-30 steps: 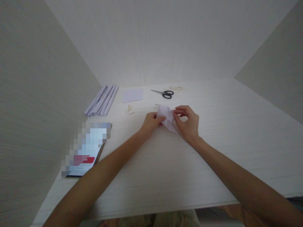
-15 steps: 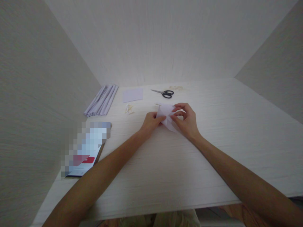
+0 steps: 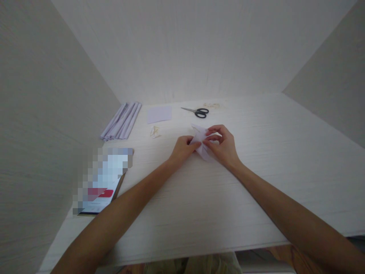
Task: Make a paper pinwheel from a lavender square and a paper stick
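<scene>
**Both hands pinching a folded white paper piece mid-table**

The folded paper (image 3: 201, 142) is sitting at the middle of the white table (image 3: 256, 182), a bit toward the far side, pinched between both hands. Its long axis is running diagonally, from the far-left tip near the right fingers down to the near-right corner by the right wrist; the pointed far end is aiming away and slightly left. Exact fold shape is hard to tell.

The left hand (image 3: 182, 147) is coming in from the near left, forearm lying diagonally across the table, fingers curled, thumb and fingertips closing on the paper's left edge. The right hand (image 3: 224, 146) is reaching in from the near right, knuckles up, fingers bent over and clamping the paper's far-right part; the two hands are almost touching.

Far from the hands, black-handled scissors (image 3: 196, 111) are lying with blades pointing left. Left of them a flat paper square (image 3: 159, 113) is resting, and further left a stack of folded paper strips (image 3: 122, 120) is lying by the left wall. Small pale scraps (image 3: 154, 131) are lying near the square. A phone (image 3: 101, 182), its screen blurred, is sitting at the near left.
</scene>
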`<state>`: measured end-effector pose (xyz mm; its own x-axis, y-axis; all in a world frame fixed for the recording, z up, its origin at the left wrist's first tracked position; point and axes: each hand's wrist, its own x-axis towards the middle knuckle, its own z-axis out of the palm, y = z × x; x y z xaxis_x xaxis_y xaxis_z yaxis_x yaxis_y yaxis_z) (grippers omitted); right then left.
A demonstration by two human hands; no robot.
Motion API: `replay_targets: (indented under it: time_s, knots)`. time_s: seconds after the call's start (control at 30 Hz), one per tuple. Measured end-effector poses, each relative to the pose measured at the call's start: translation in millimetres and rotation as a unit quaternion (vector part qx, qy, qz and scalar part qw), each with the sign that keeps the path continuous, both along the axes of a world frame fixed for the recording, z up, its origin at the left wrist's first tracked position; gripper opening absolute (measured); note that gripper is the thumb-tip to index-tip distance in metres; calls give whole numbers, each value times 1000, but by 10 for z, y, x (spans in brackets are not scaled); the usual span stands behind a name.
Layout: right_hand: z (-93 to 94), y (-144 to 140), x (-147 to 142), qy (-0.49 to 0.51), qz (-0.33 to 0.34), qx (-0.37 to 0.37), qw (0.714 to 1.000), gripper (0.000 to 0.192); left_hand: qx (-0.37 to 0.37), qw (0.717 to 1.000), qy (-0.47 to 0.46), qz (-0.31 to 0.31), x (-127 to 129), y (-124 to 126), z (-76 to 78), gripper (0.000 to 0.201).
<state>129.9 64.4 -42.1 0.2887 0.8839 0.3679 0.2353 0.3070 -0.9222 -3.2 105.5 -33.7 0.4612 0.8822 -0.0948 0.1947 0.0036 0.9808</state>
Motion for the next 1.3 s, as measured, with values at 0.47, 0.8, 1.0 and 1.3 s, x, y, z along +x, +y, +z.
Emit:
replay_targets:
  time_s: [0.47, 0.8, 1.0, 1.3]
  knots:
    - [14, 5, -43, -32, -12, 31, 999, 27, 8, 1000, 15, -18, -5, -15, 27, 20]
    - [-10, 13, -63, -50, -24, 43, 998, 25, 26, 999, 32, -23, -2, -8, 22, 20]
    - [12, 9, -78, -58, -39, 43, 997, 23, 12, 1000, 15, -20, 6, -32, 41, 18]
    - [25, 1, -41, -75, -19, 36, 996, 24, 3, 1000, 7, 8, 16, -38, 39, 16]
